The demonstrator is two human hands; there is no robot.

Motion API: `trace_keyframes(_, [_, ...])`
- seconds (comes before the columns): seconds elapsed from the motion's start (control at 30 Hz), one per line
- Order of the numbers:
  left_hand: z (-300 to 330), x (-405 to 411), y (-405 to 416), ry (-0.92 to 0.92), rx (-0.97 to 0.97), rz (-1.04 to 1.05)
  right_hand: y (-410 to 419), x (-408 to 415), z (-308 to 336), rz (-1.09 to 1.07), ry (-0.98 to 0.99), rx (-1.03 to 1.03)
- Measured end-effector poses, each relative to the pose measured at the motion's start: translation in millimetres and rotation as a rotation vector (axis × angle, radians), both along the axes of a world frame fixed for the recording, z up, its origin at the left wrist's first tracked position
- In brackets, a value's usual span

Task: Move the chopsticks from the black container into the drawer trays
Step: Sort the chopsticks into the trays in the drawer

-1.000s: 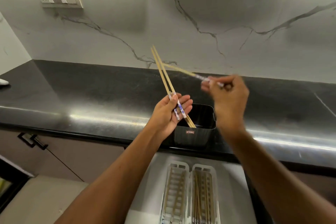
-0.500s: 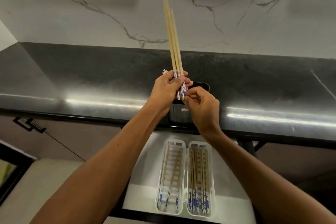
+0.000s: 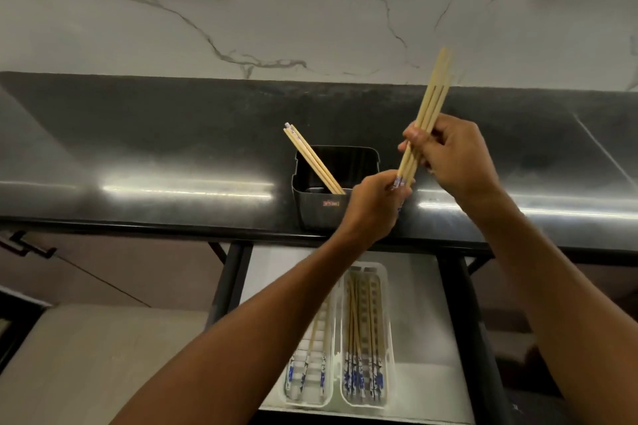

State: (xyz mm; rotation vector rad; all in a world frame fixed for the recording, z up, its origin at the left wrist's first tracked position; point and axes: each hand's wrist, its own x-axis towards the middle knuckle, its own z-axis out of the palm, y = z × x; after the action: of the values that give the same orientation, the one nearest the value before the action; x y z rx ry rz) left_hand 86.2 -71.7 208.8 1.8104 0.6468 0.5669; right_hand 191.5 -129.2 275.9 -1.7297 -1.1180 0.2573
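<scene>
Both hands hold one bundle of chopsticks (image 3: 426,117) above the black tabletop (image 3: 138,148). The right hand (image 3: 452,157) is clenched around the middle of the bundle, and the left hand (image 3: 374,205) pinches its lower, blue-patterned ends between fingers and thumb. From the left grip the sticks slant up and to the right, pass through the right grip, and their plain tips stand well above it, against the marble wall (image 3: 310,10).

Just left of the left grip sits the black container (image 3: 310,207) on the tabletop, with a few remaining chopsticks (image 3: 310,159) leaning in it, their tops tilted away to the left. Below both grips lies the open drawer (image 3: 421,304), holding two white trays side by side: the left tray (image 3: 310,400), partly hidden by the left forearm, carries a few chopsticks, and the right tray (image 3: 388,355) carries a fuller row.
</scene>
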Motion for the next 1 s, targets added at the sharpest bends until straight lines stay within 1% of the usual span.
trace_keyframes(0.03, [-2.2,9.0,-5.4,0.005,0.031,0.019,-2.4,6.0,-6.4,-0.035,-0.029,0.005])
trace_keyframes(0.17, [-11.6,34.6,-16.0,-0.094,0.157,0.076,-5.5,22.8,-35.5,-0.142,-0.131,0.010])
trace_keyframes(0.27, [-26.1,47.7,-14.1,-0.056,0.164,0.118,-5.7,32.2,-59.0,-0.176,-0.161,0.004])
trace_keyframes(0.33, [-39.1,52.6,-15.1,-0.010,0.107,0.137,-5.6,33.5,-76.7,-0.181,-0.151,-0.020])
trace_keyframes(0.43, [-56.9,57.2,-21.7,0.057,-0.072,0.108,-5.0,32.4,-95.7,-0.189,-0.151,-0.071])
trace_keyframes(0.53, [-65.6,57.7,-28.4,-0.004,-0.164,0.132,-5.6,31.0,-99.4,-0.207,-0.157,-0.051])
trace_keyframes(0.63, [-67.4,57.2,-25.0,-0.028,-0.229,0.117,-5.5,29.0,-97.7,-0.204,-0.116,-0.034])
trace_keyframes(0.7, [-64.2,55.9,-23.3,-0.080,-0.241,0.082,-5.1,29.2,-93.3,-0.194,-0.089,-0.021])
trace_keyframes(0.77, [-59.0,57.6,-21.8,-0.160,-0.247,0.090,-5.5,30.7,-87.4,-0.209,-0.094,0.023])
trace_keyframes(0.87, [-57.7,61.5,-19.3,-0.181,-0.253,0.129,-5.1,30.5,-86.5,-0.223,-0.118,0.046])
trace_keyframes(0.93, [-58.2,60.9,-20.3,-0.193,-0.452,0.156,-4.6,30.3,-91.7,-0.201,-0.108,-0.022])
trace_keyframes(1.0, [-62.0,60.5,-22.9,-0.210,-0.537,0.206,-5.5,31.6,-95.3,-0.180,-0.100,-0.073])
